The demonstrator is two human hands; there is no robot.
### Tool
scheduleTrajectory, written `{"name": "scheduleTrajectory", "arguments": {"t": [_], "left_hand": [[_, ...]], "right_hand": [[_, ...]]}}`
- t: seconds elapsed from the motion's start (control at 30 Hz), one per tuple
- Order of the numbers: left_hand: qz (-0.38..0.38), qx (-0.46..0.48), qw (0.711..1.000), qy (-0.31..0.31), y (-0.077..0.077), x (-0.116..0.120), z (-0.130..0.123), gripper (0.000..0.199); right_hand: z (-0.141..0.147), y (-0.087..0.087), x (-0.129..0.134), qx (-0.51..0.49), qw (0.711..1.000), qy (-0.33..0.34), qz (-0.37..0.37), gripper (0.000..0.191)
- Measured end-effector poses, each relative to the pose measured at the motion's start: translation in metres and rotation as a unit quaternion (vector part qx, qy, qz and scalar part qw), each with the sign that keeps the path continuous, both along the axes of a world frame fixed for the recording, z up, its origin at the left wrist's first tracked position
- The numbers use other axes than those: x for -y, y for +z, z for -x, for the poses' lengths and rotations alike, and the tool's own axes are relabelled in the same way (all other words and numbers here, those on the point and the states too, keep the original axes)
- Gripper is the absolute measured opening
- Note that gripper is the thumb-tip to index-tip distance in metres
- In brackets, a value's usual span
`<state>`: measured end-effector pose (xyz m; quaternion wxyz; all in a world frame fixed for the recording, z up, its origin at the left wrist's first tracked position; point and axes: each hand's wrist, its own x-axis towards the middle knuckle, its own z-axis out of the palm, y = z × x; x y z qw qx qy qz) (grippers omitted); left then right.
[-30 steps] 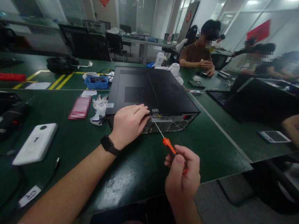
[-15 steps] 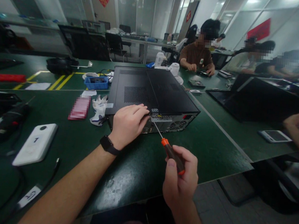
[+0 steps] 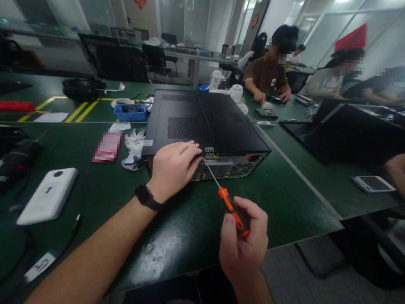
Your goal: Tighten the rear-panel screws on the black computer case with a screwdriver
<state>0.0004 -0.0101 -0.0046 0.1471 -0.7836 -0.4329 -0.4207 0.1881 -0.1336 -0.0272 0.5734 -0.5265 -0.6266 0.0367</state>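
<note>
A black desktop computer case lies flat on the green table, its rear panel with a round fan grille towards me. My right hand is wrapped around the orange and dark handle of a screwdriver. The thin shaft slants up and left to the case's rear edge. My left hand, with a black watch on its wrist, rests at that edge, thumb and fingers closed at the screwdriver's tip. What lies between those fingertips, and the tip itself, is hidden.
Left of the case are a glove, a blue bin and a white power bank near a cable. A dark panel and a phone lie to the right. A co-worker sits across the table; others sit further right.
The screwdriver handle has turned in my right hand, showing more orange on its upper side. My left hand and the case stay in place.
</note>
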Motion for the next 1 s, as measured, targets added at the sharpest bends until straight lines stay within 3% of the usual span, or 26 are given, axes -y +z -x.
{"name": "scheduleTrajectory", "arguments": {"t": [0.23,0.4,0.67,0.83,1.0], "left_hand": [[-0.005,0.000,1.000,0.000,0.0006,0.0007,-0.0001,0.011],[-0.007,0.002,1.000,-0.001,0.0009,0.0007,-0.0008,0.011],[-0.007,0.001,1.000,0.000,-0.0005,0.0002,-0.0003,0.011],[-0.004,0.001,1.000,-0.001,-0.0001,0.0004,-0.0003,0.012],[-0.004,-0.002,1.000,0.001,-0.0007,0.0001,-0.0001,0.012]], "right_hand": [[-0.0024,-0.0037,-0.0008,-0.027,0.999,-0.005,0.040,0.023],[-0.0010,-0.0012,0.0010,-0.009,1.000,-0.007,0.020,0.031],[-0.0037,-0.0087,-0.0008,-0.039,0.998,0.007,0.038,0.026],[-0.0016,-0.0019,-0.0005,-0.021,0.999,0.023,0.006,0.031],[-0.0006,0.0010,-0.0022,-0.024,1.000,0.004,0.008,0.023]]}}
